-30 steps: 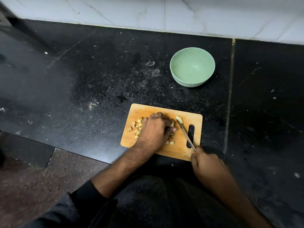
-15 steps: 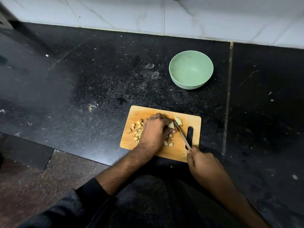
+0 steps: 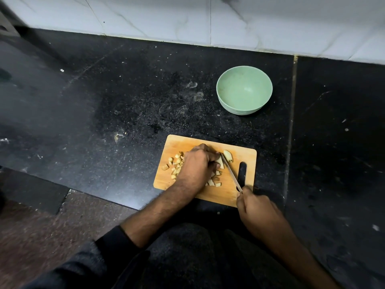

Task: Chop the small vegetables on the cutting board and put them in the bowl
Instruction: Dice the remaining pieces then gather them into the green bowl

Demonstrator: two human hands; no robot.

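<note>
Cutting board (image 3: 239,197): wooden, lying at the counter's front edge, long axis running along that edge; dark handle slot (image 3: 242,173) at its right end.
Left hand (image 3: 195,165): knuckles up, fingers curled down over a pale vegetable piece (image 3: 220,162) near the board's middle, pinning it to the wood.
Right hand (image 3: 257,209): closed round the knife handle, just off the board's front right corner; handle itself hidden in the fist.
Knife (image 3: 230,172): thin blade, long axis diagonal, tip pointing toward the board's back edge and slightly left; blade set against the held piece, right beside the left fingertips.
Loose piece (image 3: 228,155): bigger uncut chunk, just right of the blade tip, near the board's back edge, long axis roughly front to back.
Chopped bits (image 3: 175,165): small cubes scattered on the board's left half; a few more (image 3: 214,180) lie front of the left hand.
Bowl (image 3: 229,101): pale green, upright, on the counter behind the board's right end, well apart from it; nothing seen inside.
Counter (image 3: 104,101): black speckled stone, white tiled wall (image 3: 187,15) along its back edge.
</note>
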